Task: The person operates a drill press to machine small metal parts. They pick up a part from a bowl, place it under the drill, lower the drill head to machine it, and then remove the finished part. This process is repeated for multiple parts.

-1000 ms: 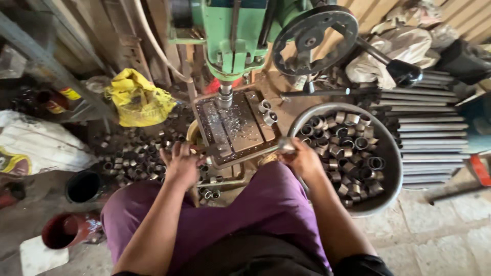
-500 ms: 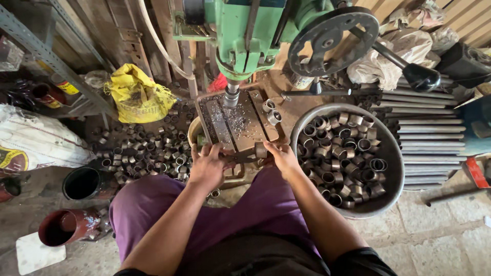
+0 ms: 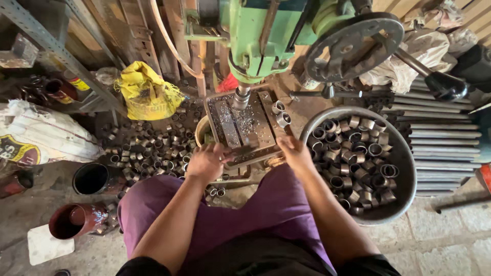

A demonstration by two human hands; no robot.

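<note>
1. The left hand is at the front left corner of the drill table. Its fingers curl toward a small dark piece at the table's front edge, but the hand is blurred, so I cannot tell if it really holds it.
2. The right hand rests on the front right corner of the table, fingers half closed. I cannot tell if it grips something or only steadies the table.
3. The drill bit hangs over the back part of the table, apart from both hands, so the fingers stay away from it.
4. 2 rings sit on the right edge of the table, near the right hand.
5. The basin full of rings stands just right of the table, within easy reach.
6. More rings lie as a pile on the floor to the left, below a yellow bag.
</note>
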